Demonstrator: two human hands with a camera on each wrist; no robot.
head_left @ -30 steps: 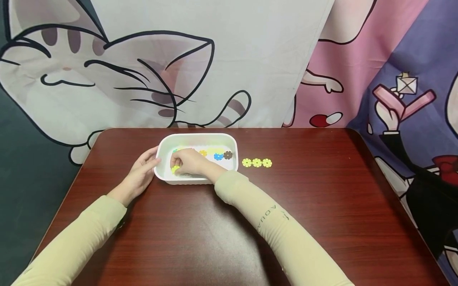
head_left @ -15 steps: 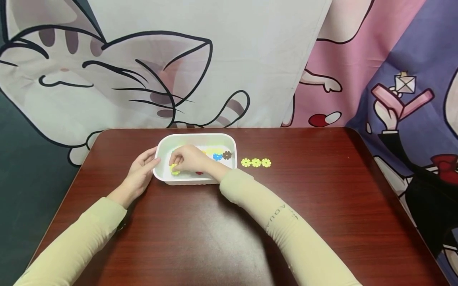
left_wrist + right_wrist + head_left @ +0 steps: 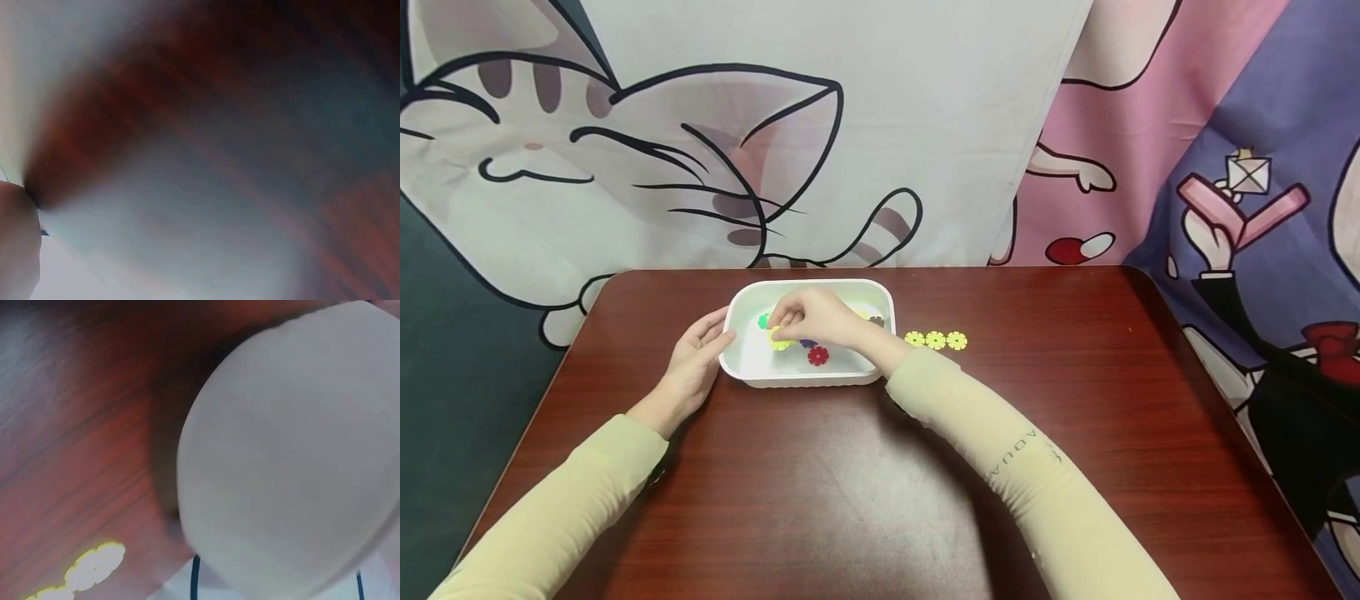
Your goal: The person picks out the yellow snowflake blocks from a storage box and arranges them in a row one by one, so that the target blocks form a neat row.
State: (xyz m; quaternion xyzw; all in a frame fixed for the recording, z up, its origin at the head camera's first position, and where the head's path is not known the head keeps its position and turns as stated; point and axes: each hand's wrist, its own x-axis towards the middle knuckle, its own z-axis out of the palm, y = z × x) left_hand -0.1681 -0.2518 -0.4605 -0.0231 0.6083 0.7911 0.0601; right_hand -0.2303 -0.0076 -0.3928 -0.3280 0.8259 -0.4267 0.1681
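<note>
"Two hands at the tray (image 3: 747, 357). Report the right first."

"The right hand (image 3: 822, 317) reaches in over the tray's right end. Its thumb and fingers pinch a yellow flower-shaped piece (image 3: 780, 342) in the left part of the tray. Whether that piece touches the tray floor, I cannot tell."

"And the left?"

"The left hand (image 3: 695, 357) holds the tray at its left end, thumb at the rim, fingers against the outer side. The fingertips are hidden."

"Other contents of the tray?"

"A green piece (image 3: 763, 321), just beyond the pinched one. A red piece (image 3: 817, 356), nearer the front wall. A dark purple piece (image 3: 808, 343) shows in part beneath the right hand, and a brown piece (image 3: 877, 322) shows in part at the right end, behind the wrist."

"Outside it?"

"Three yellow pieces (image 3: 936, 340) in a row on the dark red-brown table (image 3: 790, 500), just to the right of the tray."

"Background?"

"A white cloth (image 3: 955, 125) with a cat drawing stands behind the table; a pink and blue printed cloth (image 3: 1157, 125) is to its right."

"Wrist views?"

"The left one is blurred. The right one shows yellow pieces beside a large pale surface."
</note>
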